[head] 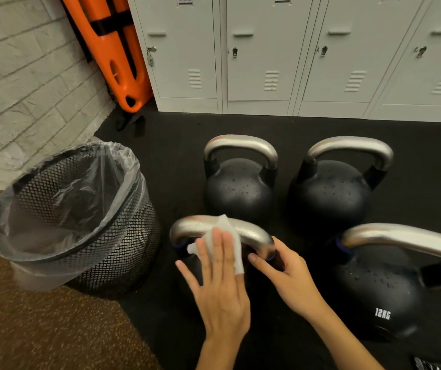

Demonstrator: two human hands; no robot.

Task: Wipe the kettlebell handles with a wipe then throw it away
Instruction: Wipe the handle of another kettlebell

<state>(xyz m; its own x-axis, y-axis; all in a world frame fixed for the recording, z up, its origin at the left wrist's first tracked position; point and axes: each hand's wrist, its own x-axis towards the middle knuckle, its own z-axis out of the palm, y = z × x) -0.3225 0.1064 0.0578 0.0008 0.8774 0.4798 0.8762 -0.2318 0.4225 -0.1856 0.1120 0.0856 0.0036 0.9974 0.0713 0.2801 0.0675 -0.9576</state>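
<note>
Several black kettlebells with silver handles stand on the dark floor. A white wipe (226, 236) is draped over the handle (187, 225) of the near-left kettlebell. My left hand (222, 284) lies flat on the wipe, fingers straight, pressing it against the handle. My right hand (286, 273) grips the right end of that same handle. Behind stand two more kettlebells (239, 193) (331, 198), and a 12 kg kettlebell (382, 292) sits at the near right. A black mesh bin (123, 236) with a clear liner stands to the left.
White lockers (294, 62) line the back. An orange board (118, 49) leans in the corner against a white brick wall (27, 89). Brown carpet (40, 329) covers the near-left floor. A dark packet (425, 364) shows at the bottom right edge.
</note>
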